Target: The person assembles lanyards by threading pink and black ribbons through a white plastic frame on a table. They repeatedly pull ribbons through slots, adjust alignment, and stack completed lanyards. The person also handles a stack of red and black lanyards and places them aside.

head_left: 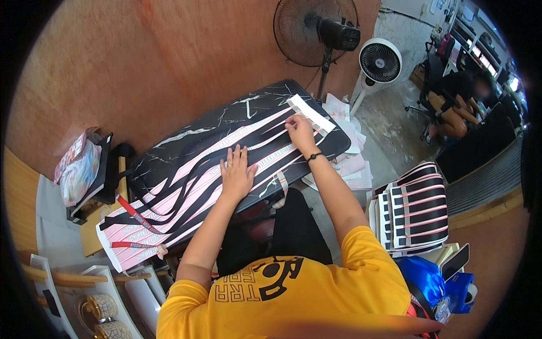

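- A person in a yellow shirt (316, 294) sat at a black marble-patterned table (186, 135), seen from above through a fisheye lens.
- Long pink and black strips (186, 192) lay lengthwise across the table, running from the near left end to the far right end.
- The left hand (236, 172) lay flat on the strips near the middle of the table, palm down and fingers spread, gripping nothing.
- The right hand (299, 131) reached to the far right end, its fingertips pinched narrowly on the end of one strip where it met a white sheet (310, 113).
- A dark band circled the right wrist.
- Red lanyard ribbons (132, 214) lay over the strips at the near left end of the table.
- A stack of black and pink striped sheets (418, 206) sat to the right of the person, well apart from the table.
- A black pedestal fan (319, 28) and a white round fan (379, 62) stood beyond the table's far end.
- Another person (460, 99) sat in the far right background, apart from the work.
- A blue bag (426, 279) rested beside the person's right shoulder.
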Motion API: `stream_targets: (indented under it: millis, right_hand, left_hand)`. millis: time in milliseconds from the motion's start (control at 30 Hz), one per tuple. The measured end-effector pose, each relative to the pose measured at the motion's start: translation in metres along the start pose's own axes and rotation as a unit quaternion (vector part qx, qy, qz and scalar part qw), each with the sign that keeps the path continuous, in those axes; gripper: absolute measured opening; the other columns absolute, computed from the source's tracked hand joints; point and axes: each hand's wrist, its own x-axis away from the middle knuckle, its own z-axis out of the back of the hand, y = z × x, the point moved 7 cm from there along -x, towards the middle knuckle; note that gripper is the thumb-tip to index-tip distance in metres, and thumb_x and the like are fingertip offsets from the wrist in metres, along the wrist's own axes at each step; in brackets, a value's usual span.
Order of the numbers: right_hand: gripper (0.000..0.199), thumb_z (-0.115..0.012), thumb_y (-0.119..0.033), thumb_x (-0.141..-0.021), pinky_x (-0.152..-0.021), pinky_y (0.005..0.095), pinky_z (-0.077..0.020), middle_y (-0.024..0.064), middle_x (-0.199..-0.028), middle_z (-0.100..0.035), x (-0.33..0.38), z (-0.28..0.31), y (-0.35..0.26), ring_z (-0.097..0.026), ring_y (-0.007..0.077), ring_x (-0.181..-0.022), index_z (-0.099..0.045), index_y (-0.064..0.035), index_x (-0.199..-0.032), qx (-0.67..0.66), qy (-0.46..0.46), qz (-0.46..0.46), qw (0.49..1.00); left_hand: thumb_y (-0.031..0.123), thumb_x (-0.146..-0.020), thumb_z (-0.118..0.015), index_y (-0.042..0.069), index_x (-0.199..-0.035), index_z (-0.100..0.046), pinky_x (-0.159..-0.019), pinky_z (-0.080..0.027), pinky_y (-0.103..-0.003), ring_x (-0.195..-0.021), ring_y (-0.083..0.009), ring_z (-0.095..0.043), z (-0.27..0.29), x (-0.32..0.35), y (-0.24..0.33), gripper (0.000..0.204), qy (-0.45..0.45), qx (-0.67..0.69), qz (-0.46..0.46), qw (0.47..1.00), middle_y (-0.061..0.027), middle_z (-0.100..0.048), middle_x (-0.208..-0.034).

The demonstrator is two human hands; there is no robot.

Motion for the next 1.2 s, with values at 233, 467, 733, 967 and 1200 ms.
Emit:
stream_targets:
  millis: [233,467,733,967,1200]
  right_hand:
    - [0.038,-0.074,-0.04,-0.081,-0.092,0.0498,-0.0447,0.0115,-0.111,-0.065,-0.066,-0.012,0.042,-0.056,0.0329,-0.113,-0.07,-0.0088,-0.102,0.252,0.009,-0.16,0.954]
    - [0.034,-0.076,-0.036,-0.08,-0.089,0.0493,-0.0376,0.0097,-0.106,-0.067,-0.077,-0.024,0.048,-0.057,0.0296,-0.112,-0.07,-0.008,-0.1,0.23,0.041,-0.198,0.952]
    - [0.018,-0.076,-0.029,-0.079,-0.085,0.0444,-0.0361,0.0055,-0.088,-0.071,-0.076,-0.023,0.054,-0.062,0.0268,-0.098,-0.073,-0.014,-0.089,0.178,0.087,-0.177,0.964]
    - [0.016,-0.074,-0.029,-0.082,-0.085,0.0432,-0.036,0.0071,-0.09,-0.072,-0.077,-0.021,0.058,-0.062,0.0264,-0.099,-0.074,-0.0143,-0.09,0.155,0.09,-0.193,0.965]
    - [0.013,-0.075,-0.027,-0.081,-0.084,0.0425,-0.0357,0.0035,-0.09,-0.072,-0.078,-0.023,0.063,-0.062,0.0247,-0.097,-0.074,-0.0147,-0.085,0.151,0.086,-0.209,0.962]
  left_hand:
    - [0.041,-0.095,-0.055,0.011,-0.153,-0.029,-0.112,-0.016,-0.068,-0.147,-0.0382,-0.021,-0.001,0.019,-0.004,0.071,-0.023,-0.003,0.01,1.0,-0.0152,-0.026,-0.158]
    - [0.037,-0.092,-0.06,0.01,-0.151,-0.031,-0.112,-0.014,-0.064,-0.145,-0.0363,-0.024,0.017,-0.038,0.013,0.071,-0.023,-0.007,-0.065,0.998,-0.0147,-0.029,-0.157]
    - [0.032,-0.093,-0.06,0.005,-0.129,-0.059,-0.1,-0.041,-0.045,-0.122,-0.0319,-0.054,-0.033,-0.219,0.04,0.045,-0.022,0.14,-0.123,0.982,-0.0167,-0.059,-0.13]
    - [0.025,-0.088,-0.066,0.002,-0.102,-0.073,-0.078,-0.052,-0.032,-0.085,-0.0192,-0.068,-0.109,-0.304,0.051,0.028,-0.181,0.249,-0.057,0.95,-0.0139,-0.072,-0.093]
    - [0.018,-0.088,-0.067,0.001,-0.097,-0.074,-0.064,-0.05,-0.03,-0.067,-0.0109,-0.06,-0.115,-0.311,0.049,0.021,-0.222,0.321,-0.094,0.916,-0.0036,-0.07,-0.075]
